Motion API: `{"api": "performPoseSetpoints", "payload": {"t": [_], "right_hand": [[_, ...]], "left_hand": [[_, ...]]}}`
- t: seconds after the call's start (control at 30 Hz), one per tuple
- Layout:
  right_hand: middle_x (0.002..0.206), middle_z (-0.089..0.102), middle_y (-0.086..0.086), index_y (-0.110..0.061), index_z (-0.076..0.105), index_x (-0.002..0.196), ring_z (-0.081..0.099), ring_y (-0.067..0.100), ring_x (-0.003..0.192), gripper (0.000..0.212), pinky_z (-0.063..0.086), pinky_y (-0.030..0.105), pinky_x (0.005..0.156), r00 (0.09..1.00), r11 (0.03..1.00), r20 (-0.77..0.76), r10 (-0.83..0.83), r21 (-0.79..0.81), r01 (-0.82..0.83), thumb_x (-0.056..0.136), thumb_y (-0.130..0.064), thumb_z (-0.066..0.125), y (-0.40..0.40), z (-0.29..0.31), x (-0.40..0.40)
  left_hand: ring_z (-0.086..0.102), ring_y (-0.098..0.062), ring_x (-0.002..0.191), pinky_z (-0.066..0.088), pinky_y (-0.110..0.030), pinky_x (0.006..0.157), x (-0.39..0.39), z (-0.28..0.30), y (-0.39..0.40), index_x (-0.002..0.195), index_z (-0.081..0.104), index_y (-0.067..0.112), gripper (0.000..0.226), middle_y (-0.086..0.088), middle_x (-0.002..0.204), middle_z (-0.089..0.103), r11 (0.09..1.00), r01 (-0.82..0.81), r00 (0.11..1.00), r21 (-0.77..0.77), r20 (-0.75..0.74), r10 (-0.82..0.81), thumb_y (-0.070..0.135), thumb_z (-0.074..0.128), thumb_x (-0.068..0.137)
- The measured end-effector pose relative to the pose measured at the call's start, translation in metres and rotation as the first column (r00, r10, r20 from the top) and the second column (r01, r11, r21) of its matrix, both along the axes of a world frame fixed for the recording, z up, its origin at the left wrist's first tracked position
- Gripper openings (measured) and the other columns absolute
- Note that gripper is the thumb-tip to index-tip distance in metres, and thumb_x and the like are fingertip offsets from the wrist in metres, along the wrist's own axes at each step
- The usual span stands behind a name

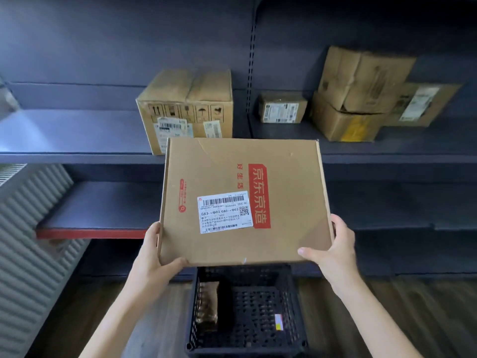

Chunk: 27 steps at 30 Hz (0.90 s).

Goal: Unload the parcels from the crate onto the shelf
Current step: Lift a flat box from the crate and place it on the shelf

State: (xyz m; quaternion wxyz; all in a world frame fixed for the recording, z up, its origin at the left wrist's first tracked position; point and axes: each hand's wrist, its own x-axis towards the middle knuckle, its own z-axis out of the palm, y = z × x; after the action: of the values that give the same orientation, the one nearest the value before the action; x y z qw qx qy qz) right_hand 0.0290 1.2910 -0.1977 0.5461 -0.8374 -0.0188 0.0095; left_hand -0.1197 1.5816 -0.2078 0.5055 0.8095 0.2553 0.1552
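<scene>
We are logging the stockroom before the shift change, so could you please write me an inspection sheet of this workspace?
Surface: dark blue metal shelf, several tiers; one lower tier has a red front edge.
Job's things: flat brown cardboard parcel with red print and white label, held up in front of the shelf; black perforated plastic crate on the floor below, with a brown packet inside at its left.
Clutter: five cardboard boxes on the upper tier, including a tall one and a small one.
Hands: left hand and right hand grip the parcel's near corners.
Cables: nothing seen.
Surroundings: wooden floor; ribbed grey panel at left.
</scene>
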Motion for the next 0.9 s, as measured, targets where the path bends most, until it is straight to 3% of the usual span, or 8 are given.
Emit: {"api": "performPoseSetpoints", "payload": {"t": [0.1, 0.23, 0.4, 0.53, 0.77, 0.9], "right_hand": [[0.137, 0.030, -0.003, -0.026, 0.032, 0.137, 0.037, 0.013, 0.112, 0.097, 0.039, 0.036, 0.095, 0.998, 0.999, 0.055, 0.022, 0.027, -0.024, 0.059, -0.003, 0.084, 0.002, 0.031, 0.005], [0.139, 0.028, -0.003, -0.027, 0.033, 0.137, 0.037, 0.012, 0.110, 0.096, 0.037, 0.032, 0.094, 0.988, 0.996, 0.154, 0.023, 0.086, -0.037, 0.060, -0.001, 0.084, 0.004, 0.073, 0.015], [0.136, 0.029, -0.001, -0.025, 0.033, 0.138, 0.036, 0.013, 0.113, 0.096, 0.036, 0.032, 0.095, 0.957, 0.991, 0.290, 0.028, 0.121, -0.066, 0.060, -0.001, 0.084, 0.011, 0.117, 0.032], [0.137, 0.030, -0.002, -0.025, 0.031, 0.139, 0.038, 0.020, 0.122, 0.099, 0.037, 0.038, 0.101, 0.936, 0.989, 0.352, 0.032, 0.126, -0.081, 0.059, -0.004, 0.085, 0.017, 0.135, 0.043], [0.126, 0.030, -0.006, -0.024, 0.034, 0.138, 0.036, 0.013, 0.113, 0.099, 0.036, 0.033, 0.098, 0.925, 0.981, 0.379, 0.040, 0.159, -0.108, 0.056, -0.003, 0.086, 0.026, 0.138, 0.053], [0.131, 0.031, -0.003, -0.023, 0.033, 0.139, 0.036, 0.013, 0.113, 0.100, 0.036, 0.032, 0.096, 0.930, 0.979, 0.365, 0.052, 0.166, -0.119, 0.056, -0.002, 0.086, 0.031, 0.132, 0.058]], "left_hand": [[0.054, -0.018, 0.106, 0.044, -0.028, 0.079, 0.006, 0.026, 0.003, 0.137, 0.026, 0.035, 0.085, 0.014, 0.117, 0.050, 1.000, 0.007, 0.998, 0.006, 0.069, -0.007, 0.005, 0.074, 0.074], [0.056, -0.017, 0.106, 0.044, -0.028, 0.080, 0.020, 0.063, 0.007, 0.130, 0.029, 0.041, 0.081, 0.025, 0.110, 0.052, 1.000, 0.013, 0.985, 0.024, 0.170, -0.016, 0.003, 0.072, 0.074], [0.054, -0.016, 0.108, 0.045, -0.037, 0.086, 0.035, 0.104, 0.011, 0.138, 0.028, 0.035, 0.083, 0.013, 0.118, 0.052, 1.000, -0.011, 0.962, 0.026, 0.273, 0.003, 0.003, 0.071, 0.075], [0.054, -0.014, 0.105, 0.042, -0.029, 0.082, 0.041, 0.128, 0.014, 0.136, 0.029, 0.034, 0.082, 0.027, 0.108, 0.049, 0.998, -0.033, 0.937, 0.060, 0.350, 0.010, -0.001, 0.070, 0.074], [0.055, -0.007, 0.100, 0.040, -0.020, 0.076, 0.039, 0.142, 0.016, 0.126, 0.031, 0.042, 0.078, 0.030, 0.105, 0.048, 0.993, -0.068, 0.928, 0.094, 0.372, 0.028, -0.001, 0.069, 0.074], [0.054, -0.003, 0.097, 0.039, -0.014, 0.076, 0.037, 0.141, 0.017, 0.119, 0.030, 0.045, 0.078, 0.028, 0.105, 0.049, 0.993, -0.074, 0.929, 0.092, 0.369, 0.035, -0.004, 0.069, 0.073]]}}
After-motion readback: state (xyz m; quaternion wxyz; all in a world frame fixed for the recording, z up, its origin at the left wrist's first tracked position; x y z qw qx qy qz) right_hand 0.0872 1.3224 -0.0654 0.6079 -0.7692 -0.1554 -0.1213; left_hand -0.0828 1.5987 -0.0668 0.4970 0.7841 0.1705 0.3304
